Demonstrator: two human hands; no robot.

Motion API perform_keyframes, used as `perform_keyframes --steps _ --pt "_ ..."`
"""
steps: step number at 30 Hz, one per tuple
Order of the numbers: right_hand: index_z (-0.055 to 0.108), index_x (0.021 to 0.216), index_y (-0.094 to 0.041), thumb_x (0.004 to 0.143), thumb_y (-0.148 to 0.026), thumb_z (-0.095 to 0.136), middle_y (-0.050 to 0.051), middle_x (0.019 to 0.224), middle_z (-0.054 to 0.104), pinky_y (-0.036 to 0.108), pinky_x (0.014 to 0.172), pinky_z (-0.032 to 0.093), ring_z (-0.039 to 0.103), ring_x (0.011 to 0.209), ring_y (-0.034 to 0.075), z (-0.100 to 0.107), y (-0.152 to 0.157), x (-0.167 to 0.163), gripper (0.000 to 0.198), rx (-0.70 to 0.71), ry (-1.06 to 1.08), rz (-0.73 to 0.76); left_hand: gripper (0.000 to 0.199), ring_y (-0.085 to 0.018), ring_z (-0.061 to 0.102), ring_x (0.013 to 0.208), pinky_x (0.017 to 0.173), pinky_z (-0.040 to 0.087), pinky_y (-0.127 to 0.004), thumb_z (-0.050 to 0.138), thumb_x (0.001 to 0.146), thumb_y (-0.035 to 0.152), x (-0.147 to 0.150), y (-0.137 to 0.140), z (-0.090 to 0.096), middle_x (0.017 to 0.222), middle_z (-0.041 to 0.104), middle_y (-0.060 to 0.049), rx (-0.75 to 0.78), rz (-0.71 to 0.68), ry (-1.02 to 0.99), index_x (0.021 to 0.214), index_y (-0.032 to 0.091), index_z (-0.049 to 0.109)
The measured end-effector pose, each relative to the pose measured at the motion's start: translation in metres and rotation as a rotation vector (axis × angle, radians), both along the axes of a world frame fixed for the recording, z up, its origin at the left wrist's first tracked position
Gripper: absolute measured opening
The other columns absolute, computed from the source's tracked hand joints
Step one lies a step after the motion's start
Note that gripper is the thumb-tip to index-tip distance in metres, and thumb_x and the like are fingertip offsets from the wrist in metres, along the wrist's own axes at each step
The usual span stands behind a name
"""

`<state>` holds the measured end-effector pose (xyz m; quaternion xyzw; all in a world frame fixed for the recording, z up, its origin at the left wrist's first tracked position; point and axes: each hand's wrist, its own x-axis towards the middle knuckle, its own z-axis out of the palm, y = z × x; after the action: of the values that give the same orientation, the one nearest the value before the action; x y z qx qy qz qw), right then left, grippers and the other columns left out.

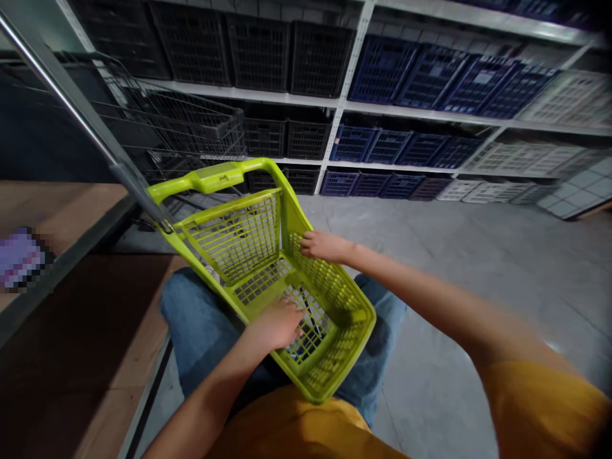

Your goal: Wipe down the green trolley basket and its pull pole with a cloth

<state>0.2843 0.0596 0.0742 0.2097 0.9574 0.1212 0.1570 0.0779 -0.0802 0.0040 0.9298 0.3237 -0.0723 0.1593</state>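
Both hands at a lime-green plastic basket [337,303] with lattice walls, set across the blue-jeaned legs [191,312].

By the clock from the basket's middle, the left hand [282,322] reaches inside at six, fingers bent; its palm is hidden, so I cannot tell whether it holds anything. The right hand [325,247], at two, curls its fingers against the side wall, its grip unclear. Dark shapes under the floor lattice are hard to make out. A grey metal tube [71,99] is cut off at ten; a pixelated purple item [19,255] lies at nine. A dim wire cart [228,124] stands at eleven, black plastic crates [315,60] at twelve, blue ones [377,70] at one, blurred white ones [516,159] at two; shadow obscures their contents.
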Motion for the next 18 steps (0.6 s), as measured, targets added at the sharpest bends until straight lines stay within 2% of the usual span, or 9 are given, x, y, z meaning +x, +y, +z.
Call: perform_keyframes --steps 4,6,8,10,12,15,18 --pt "0.067 0.109 -0.014 0.098 -0.025 0.052 0.012 0.108 0.063 0.035 0.083 0.038 0.047 0.103 0.025 0.022 0.068 -0.034 0.022 0.135 0.085 -0.054 0.042 -0.035 0.056 0.127 0.110 0.041 -0.051 0.062 0.089 0.037 0.001 -0.002 -0.002 0.121 0.070 -0.016 -0.014 0.022 -0.010 0.127 0.019 0.065" --pt "0.067 0.111 -0.013 0.098 -0.025 0.052 0.013 0.108 0.063 0.037 0.085 0.038 0.047 0.105 0.027 0.028 0.089 -0.046 0.023 0.194 0.128 -0.078 0.042 -0.035 0.055 0.128 0.111 0.040 -0.052 0.062 0.090 0.037 0.001 -0.002 -0.003 0.122 0.069 -0.017 -0.030 0.031 -0.008 0.127 0.018 0.065" --pt "0.067 0.112 -0.011 0.098 -0.025 0.053 0.014 0.109 0.063 0.037 0.084 0.039 0.047 0.106 0.027 0.026 0.096 -0.052 0.024 0.194 0.125 -0.095 0.041 -0.035 0.053 0.131 0.112 0.038 -0.053 0.061 0.090 0.036 0.000 0.000 0.000 0.126 0.068 -0.017 -0.025 0.053 -0.011 0.126 0.017 0.065" --pt "0.067 0.113 -0.011 0.098 -0.024 0.052 0.015 0.108 0.063 0.036 0.081 0.041 0.049 0.104 0.027 0.017 0.088 -0.051 0.025 0.123 0.054 -0.088 0.039 -0.036 0.051 0.134 0.115 0.035 -0.055 0.060 0.091 0.034 -0.005 0.007 0.005 0.130 0.065 -0.019 0.004 0.090 -0.017 0.125 0.016 0.065" --pt "0.069 0.112 -0.011 0.099 -0.023 0.050 0.015 0.106 0.064 0.034 0.079 0.043 0.051 0.101 0.025 0.003 0.068 -0.041 0.026 0.020 -0.046 -0.048 0.040 -0.036 0.047 0.137 0.117 0.030 -0.057 0.061 0.091 0.033 -0.014 0.019 0.015 0.134 0.063 -0.019 0.046 0.135 -0.012 0.128 0.016 0.064" --pt "0.071 0.104 -0.014 0.098 -0.016 0.049 0.012 0.102 0.067 0.033 0.080 0.045 0.054 0.101 0.023 -0.022 0.021 -0.016 0.023 -0.079 -0.114 0.038 0.046 -0.037 0.043 0.141 0.118 0.027 -0.059 0.061 0.092 0.033 -0.033 0.044 0.031 0.139 0.059 -0.020 0.080 0.206 0.053 0.135 0.016 0.060" --pt "0.074 0.092 -0.017 0.093 -0.013 0.056 0.010 0.095 0.069 0.035 0.089 0.046 0.054 0.107 0.022 -0.042 -0.032 0.012 0.018 -0.119 -0.080 0.073 0.041 -0.038 0.043 0.140 0.119 0.023 -0.058 0.062 0.090 0.029 -0.047 0.065 0.040 0.134 0.063 -0.021 0.132 0.294 0.079 0.128 0.014 0.065"
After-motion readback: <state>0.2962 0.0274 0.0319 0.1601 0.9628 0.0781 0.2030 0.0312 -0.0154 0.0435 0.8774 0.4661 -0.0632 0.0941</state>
